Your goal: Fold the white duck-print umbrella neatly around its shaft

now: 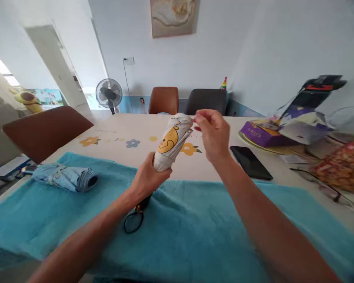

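A white folding umbrella (173, 141) with a yellow cartoon figure is rolled up and tilted, its far end leaning up and to the right. My left hand (150, 173) wraps around its lower part. Below that hand the dark handle (144, 202) sticks out, with a black wrist loop (133, 222) hanging from it. At the upper right edge of the umbrella, my right hand (212, 131) is closed in a pinch on the cloth; the fingertips partly hide what they grip. A second, light blue rolled umbrella (65, 177) lies on the teal towel (112, 220) to the left.
The towel covers the near part of the white, flower-printed table (120, 127). To the right are a black phone (250, 162), glasses (324, 184), a purple box (258, 133) and a red patterned bag (345, 165). Chairs (163, 100) and a fan (109, 93) stand beyond.
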A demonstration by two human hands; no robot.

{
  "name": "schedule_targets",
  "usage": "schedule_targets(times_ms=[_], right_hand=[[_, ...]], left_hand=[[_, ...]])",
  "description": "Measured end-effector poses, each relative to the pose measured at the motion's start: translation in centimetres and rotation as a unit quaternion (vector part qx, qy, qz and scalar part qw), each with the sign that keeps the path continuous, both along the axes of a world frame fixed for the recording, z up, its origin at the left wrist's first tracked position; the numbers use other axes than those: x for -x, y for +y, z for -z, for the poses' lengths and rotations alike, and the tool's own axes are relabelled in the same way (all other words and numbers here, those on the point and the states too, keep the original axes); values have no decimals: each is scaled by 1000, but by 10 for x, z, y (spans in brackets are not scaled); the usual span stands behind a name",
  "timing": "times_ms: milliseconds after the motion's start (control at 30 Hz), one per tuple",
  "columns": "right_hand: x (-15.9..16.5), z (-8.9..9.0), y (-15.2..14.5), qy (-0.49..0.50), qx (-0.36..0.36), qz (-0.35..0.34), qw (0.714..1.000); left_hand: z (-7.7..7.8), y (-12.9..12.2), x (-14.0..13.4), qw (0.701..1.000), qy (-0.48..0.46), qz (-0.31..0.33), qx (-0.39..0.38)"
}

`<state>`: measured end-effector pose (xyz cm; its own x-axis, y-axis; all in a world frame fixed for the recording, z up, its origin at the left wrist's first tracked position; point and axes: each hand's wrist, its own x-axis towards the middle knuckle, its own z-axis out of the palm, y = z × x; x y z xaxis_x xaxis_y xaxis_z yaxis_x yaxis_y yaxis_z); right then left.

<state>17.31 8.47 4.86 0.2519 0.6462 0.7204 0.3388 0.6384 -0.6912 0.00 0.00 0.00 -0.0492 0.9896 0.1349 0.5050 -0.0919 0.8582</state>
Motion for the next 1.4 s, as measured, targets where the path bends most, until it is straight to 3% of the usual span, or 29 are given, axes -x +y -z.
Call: schedule_targets(times_ms=[133, 300, 633, 933, 1100, 1267, 1400], right_hand=[[-16, -17, -12, -98, 63, -72, 991], [-21, -22, -17, -169, 122, -146, 967], [-19, -21, -19, -220, 116, -96, 964], [-27, -9, 0, -99, 87, -90, 987], [-28, -22, -12, -109, 9, -72, 991], [-20, -32, -29, -205, 28, -64, 976], [-23, -35, -32, -228, 41, -58, 971]], left_hand=[[2, 1, 0, 1000, -5, -7, 5], [3, 3, 1, 1000, -21, 2, 4], [2, 2, 0, 999, -33, 7, 1], [-2, 1, 1, 995, -73, 45, 57], [2, -1, -1, 998, -27, 27, 40], [2, -5, -3, 999, 44, -15, 1], [0, -6, -2, 994, 104, -35, -9]])
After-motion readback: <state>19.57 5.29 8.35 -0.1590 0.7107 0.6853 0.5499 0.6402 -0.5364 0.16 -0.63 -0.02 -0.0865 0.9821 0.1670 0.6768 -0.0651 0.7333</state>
